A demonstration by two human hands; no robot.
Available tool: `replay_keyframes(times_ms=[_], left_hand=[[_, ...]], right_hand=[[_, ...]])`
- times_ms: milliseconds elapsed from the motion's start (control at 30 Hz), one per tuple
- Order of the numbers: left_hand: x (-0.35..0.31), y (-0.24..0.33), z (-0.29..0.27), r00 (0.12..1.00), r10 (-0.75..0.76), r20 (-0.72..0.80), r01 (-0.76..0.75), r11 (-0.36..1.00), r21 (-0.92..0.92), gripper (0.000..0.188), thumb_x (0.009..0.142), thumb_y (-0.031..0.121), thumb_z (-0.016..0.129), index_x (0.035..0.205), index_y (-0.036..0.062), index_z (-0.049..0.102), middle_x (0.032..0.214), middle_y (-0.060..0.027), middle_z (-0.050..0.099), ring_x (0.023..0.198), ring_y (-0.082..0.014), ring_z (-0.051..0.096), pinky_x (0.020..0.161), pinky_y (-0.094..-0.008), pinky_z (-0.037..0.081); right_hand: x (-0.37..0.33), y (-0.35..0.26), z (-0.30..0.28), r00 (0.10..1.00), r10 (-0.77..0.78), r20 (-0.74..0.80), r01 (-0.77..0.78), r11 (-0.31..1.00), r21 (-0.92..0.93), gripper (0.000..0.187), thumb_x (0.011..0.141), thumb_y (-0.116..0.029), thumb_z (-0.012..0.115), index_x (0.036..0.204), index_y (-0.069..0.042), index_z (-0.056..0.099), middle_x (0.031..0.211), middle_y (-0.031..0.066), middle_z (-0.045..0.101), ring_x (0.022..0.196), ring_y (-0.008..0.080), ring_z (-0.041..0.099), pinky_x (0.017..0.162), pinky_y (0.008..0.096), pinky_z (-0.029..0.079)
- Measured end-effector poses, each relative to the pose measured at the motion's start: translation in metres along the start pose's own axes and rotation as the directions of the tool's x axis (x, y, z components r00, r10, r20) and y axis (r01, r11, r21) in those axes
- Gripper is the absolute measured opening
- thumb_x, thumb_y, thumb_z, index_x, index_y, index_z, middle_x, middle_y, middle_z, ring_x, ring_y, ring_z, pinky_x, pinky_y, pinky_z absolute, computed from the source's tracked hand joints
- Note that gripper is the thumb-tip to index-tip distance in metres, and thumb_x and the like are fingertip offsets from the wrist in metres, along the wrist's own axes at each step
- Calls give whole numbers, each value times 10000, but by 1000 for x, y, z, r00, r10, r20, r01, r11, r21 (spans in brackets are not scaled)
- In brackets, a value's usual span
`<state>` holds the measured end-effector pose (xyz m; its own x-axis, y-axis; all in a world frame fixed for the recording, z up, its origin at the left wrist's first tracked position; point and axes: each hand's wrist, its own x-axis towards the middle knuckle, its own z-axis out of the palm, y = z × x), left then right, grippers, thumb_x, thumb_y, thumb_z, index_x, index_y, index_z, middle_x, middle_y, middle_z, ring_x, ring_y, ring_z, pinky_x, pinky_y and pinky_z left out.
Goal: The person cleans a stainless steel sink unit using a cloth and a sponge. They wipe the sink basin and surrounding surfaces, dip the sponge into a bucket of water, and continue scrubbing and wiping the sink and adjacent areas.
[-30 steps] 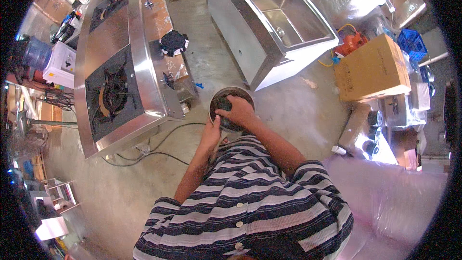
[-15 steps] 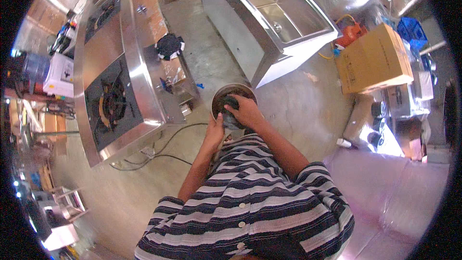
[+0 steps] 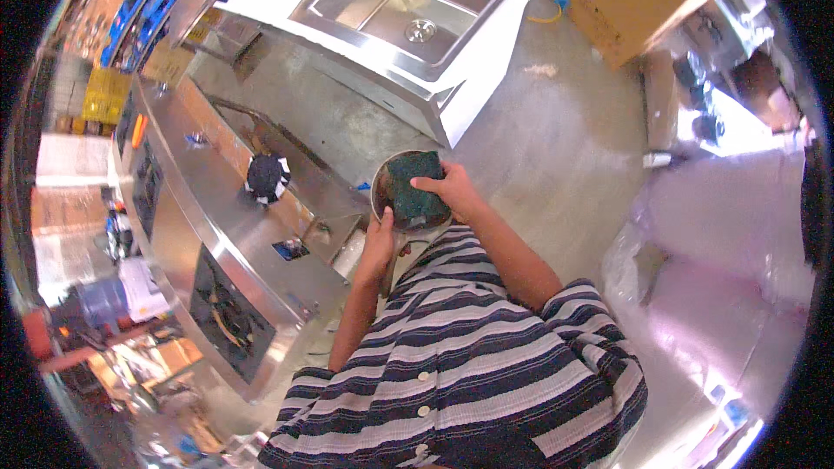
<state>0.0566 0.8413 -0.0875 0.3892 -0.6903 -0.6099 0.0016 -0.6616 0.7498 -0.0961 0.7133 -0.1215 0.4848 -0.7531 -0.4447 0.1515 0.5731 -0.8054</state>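
Note:
A round metal bowl (image 3: 380, 182) is held close in front of my striped shirt. My left hand (image 3: 376, 241) grips its near left side, with the thumb over the rim and the other fingers hidden beneath. Across the bowl's opening lies a dark green scouring pad (image 3: 415, 198), covering most of the inside. My right hand (image 3: 456, 192) pinches the pad at its right edge, thumb on top. What else may be inside the bowl is hidden by the pad.
Ahead stands a white unit with a steel sink (image 3: 360, 2). A steel gas stove (image 3: 187, 265) runs along the left, with a black-and-white bundle (image 3: 267, 178) beside it. A cardboard box (image 3: 630, 0) sits far right, above plastic-wrapped goods (image 3: 717, 191).
My view has swung to the right, so the sink and stove sit further left. The scouring pad, bunched under my right hand before, now lies spread and faces up over the bowl.

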Motion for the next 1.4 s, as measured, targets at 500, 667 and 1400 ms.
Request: replay_keyframes(times_ms=[500, 667, 1400], left_hand=[[84, 47, 14, 968, -229, 100, 205, 956, 210, 546, 983, 442, 523, 1305, 2, 547, 1117, -133, 652, 923, -268, 640, 845, -394, 501], [98, 31, 11, 979, -192, 72, 156, 926, 343, 551, 979, 408, 530, 1354, 5, 526, 1198, -145, 640, 1097, -309, 604, 989, -411, 443], [164, -51, 41, 916, -293, 274, 95, 822, 561, 526, 960, 336, 553, 1389, 36, 499, 1358, -154, 543, 1294, -301, 476, 1114, -391, 329]], right_hand=[[33, 29, -29, 996, 75, -47, -40, 859, 511, 319, 946, -134, 692, 1211, 30, 621, 1112, 87, 700, 975, 180, 664, 912, 358, 538], [27, 37, -32, 985, 31, -170, 4, 980, 198, 297, 958, -167, 686, 1188, 18, 650, 1078, 57, 707, 959, 140, 637, 892, 325, 521], [11, 143, -44, 835, 341, -433, -47, 827, 560, 340, 979, -221, 678, 1244, -11, 642, 1121, 56, 710, 1000, 154, 652, 914, 317, 512]])
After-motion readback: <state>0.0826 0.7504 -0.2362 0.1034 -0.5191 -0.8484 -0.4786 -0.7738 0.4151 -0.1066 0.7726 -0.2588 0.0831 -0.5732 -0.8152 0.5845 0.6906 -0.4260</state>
